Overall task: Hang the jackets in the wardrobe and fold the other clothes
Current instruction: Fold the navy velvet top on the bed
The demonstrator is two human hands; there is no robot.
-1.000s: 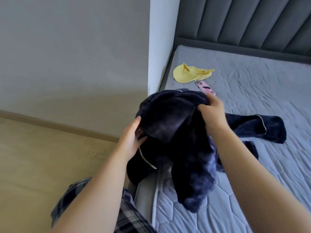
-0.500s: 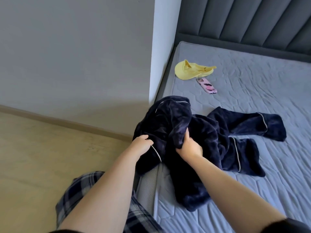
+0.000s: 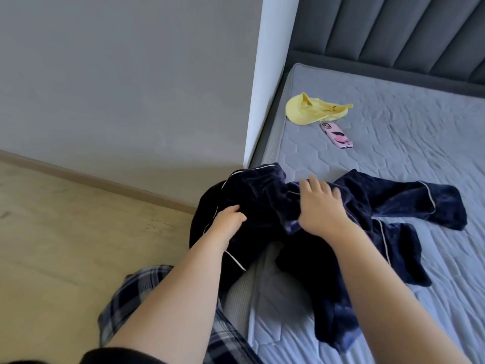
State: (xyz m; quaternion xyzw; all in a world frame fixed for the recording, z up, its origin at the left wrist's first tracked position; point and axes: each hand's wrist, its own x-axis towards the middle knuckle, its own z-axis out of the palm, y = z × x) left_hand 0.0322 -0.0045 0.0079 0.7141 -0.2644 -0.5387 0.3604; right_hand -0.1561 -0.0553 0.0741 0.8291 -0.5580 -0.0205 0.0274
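Mattress (image 3: 393,158) bears navy garment (image 3: 328,232), cap (image 3: 309,111), phone (image 3: 337,135).

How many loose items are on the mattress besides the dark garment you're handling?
2: a yellow cap near the mattress corner by the headboard, and a pink phone just in front of it. The navy garment could be hiding something beneath it.
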